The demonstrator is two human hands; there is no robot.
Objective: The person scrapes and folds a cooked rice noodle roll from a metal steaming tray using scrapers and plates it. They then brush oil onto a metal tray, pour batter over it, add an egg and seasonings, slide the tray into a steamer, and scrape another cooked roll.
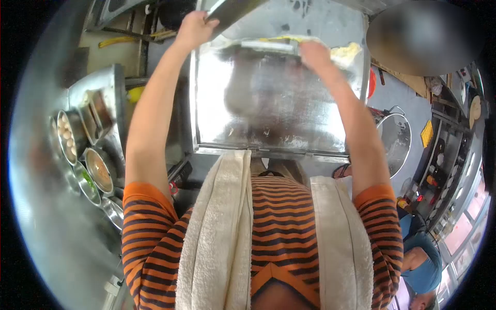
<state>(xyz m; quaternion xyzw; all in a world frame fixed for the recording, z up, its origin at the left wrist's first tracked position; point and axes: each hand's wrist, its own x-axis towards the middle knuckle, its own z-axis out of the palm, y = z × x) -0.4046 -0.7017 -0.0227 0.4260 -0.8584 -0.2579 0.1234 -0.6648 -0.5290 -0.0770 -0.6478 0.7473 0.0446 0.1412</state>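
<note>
At the upper left, my left hand [196, 30] is closed on the edge of a dark flat panel [235, 15] that reaches out of the top of the view. My right hand [314, 54] is closed at the far side of a shiny metal tray-like surface [279, 98], beside a pale strip [268, 46]; what it grips is blurred. Just right of that hand, a pale yellow crumpled piece [345, 54] lies on the metal. Wet streaks and small white bits mark the surface.
On the left stand metal bowls, one with round pale items [66, 137], one with orange contents [99, 168], one with green pieces [88, 185]. A large round dark pan [423, 36] and a metal pot [395, 142] are at right. Another person [423, 263] is at lower right.
</note>
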